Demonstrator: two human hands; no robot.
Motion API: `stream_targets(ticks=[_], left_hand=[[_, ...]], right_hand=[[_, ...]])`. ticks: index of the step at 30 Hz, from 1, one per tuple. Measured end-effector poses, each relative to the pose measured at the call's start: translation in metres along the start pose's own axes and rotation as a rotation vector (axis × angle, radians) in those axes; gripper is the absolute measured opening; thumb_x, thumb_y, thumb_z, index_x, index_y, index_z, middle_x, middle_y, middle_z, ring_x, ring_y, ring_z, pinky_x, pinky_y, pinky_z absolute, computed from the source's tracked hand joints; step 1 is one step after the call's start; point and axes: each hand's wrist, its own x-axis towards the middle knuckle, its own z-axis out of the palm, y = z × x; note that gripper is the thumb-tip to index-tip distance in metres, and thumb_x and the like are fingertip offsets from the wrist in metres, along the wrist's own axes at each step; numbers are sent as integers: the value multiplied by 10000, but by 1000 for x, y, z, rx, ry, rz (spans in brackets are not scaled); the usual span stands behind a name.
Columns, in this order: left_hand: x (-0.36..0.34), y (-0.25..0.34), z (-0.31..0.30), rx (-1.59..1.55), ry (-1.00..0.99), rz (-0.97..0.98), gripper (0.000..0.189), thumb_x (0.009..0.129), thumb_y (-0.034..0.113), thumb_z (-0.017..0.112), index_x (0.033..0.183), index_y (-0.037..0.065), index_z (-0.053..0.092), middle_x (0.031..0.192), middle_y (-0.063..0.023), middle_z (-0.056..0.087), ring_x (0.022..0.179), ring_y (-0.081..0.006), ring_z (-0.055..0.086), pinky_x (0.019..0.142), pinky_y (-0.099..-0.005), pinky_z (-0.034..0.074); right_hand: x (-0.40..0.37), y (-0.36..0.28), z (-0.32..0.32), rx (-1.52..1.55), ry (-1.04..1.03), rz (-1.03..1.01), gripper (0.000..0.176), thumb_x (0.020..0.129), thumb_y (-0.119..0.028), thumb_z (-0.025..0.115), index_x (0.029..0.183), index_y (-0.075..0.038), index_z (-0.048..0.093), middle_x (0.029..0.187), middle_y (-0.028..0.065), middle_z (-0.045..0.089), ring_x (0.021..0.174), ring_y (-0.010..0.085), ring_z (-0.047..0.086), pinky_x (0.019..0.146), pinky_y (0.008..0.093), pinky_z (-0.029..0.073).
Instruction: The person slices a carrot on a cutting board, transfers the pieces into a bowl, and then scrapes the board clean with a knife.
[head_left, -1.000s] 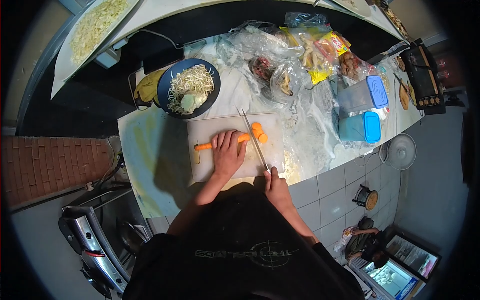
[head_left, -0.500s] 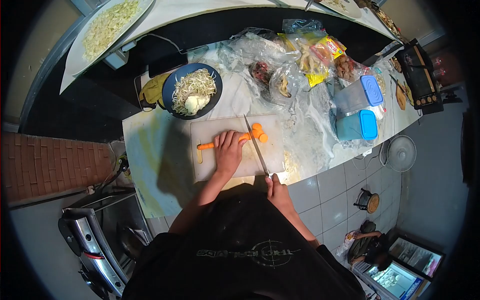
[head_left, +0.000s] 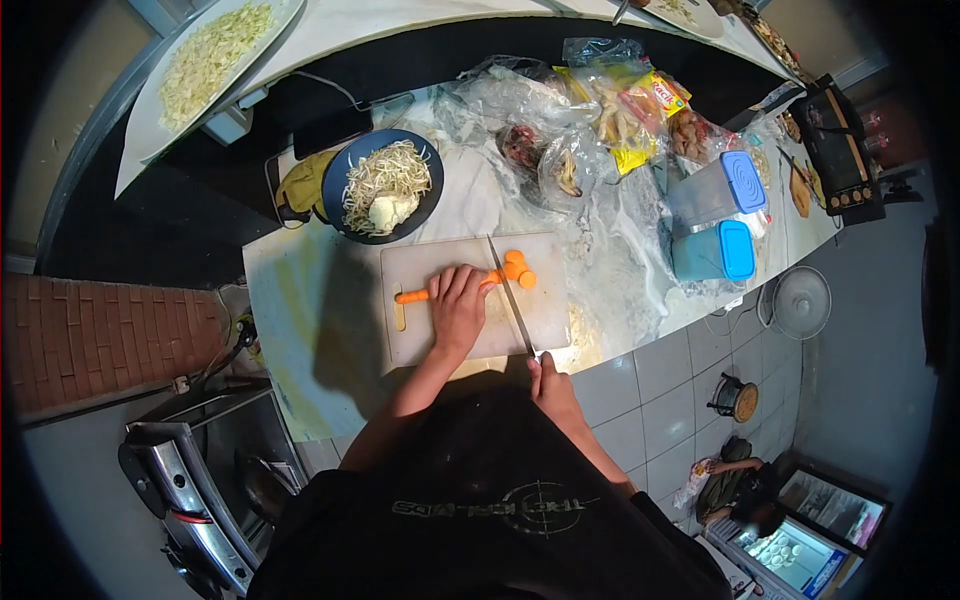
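Note:
A carrot (head_left: pixel 412 297) lies across a white cutting board (head_left: pixel 420 338), with my left hand (head_left: pixel 459 312) wrapped over its middle. In my right hand (head_left: pixel 553 385) is the handle of a long kitchen knife (head_left: pixel 517 308). Its blade crosses the carrot just right of my left fingers, tip pointing away from me. Several cut carrot pieces (head_left: pixel 514 270) sit together to the right of the blade. Beyond the board's upper left edge stands a dark plate (head_left: pixel 431 200) of bean sprouts (head_left: pixel 393 180) with a pale lump on them.
Plastic bags of food (head_left: pixel 570 150) are heaped at the back of the marble table (head_left: pixel 290 330). Two lidded plastic containers, one blue-lidded (head_left: pixel 742 182) and one teal (head_left: pixel 710 252), stand at right. A person (head_left: pixel 755 500) is at the lower right.
The knife blade has shifted very slightly on the carrot, its tip a little lower in view. My left hand still grips the carrot in nearly the same place.

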Motion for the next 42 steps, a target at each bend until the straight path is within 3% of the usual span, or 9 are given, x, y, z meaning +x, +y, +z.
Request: stream_targets(ticks=[16,24,28,33,40,42], left_hand=[[3,2,-2,-69,6,2,72,863,130,676,924,98,657,944,12,632,918,-223,556,851,-397,371],[1,5,0,65,-57,-33,153,873,158,671,1002,96,615,965,-38,569,955,-247,531,877,-419,369],[-1,3,2,67,-48,-28,167,883,166,660,1027,96,614,977,-50,571,954,-257,529,892,-424,369],[2,4,-1,-3,-13,5,176,901,180,637,1053,94,618,1021,-61,587,980,-266,531,918,-426,366],[-1,1,1,3,2,-11,177,881,163,665,1032,87,611,1017,-51,597,984,-260,540,915,-416,367],[-2,0,2,2,2,-20,186,870,160,680,1026,86,609,1010,-50,598,981,-259,542,908,-413,369]], right_hand=[[22,-7,11,42,-42,-14,333,1071,-297,410,1066,32,455,678,353,601,680,564,600,576,631,456],[28,-5,14,-33,5,-6,306,1065,-289,434,1155,3,456,655,336,596,682,550,606,567,622,454],[24,-5,-3,-61,-26,-16,323,1071,-309,404,1102,9,455,700,336,618,689,559,601,592,615,482],[17,-3,-4,120,-29,40,324,1072,-313,418,1052,4,486,682,338,602,707,562,593,587,610,447],[9,-5,-5,106,19,-39,304,1068,-283,446,1019,14,485,653,342,581,695,561,583,576,610,420],[6,-11,-9,87,-35,38,323,1078,-323,425,1049,-8,490,703,345,587,769,561,585,619,572,430]])
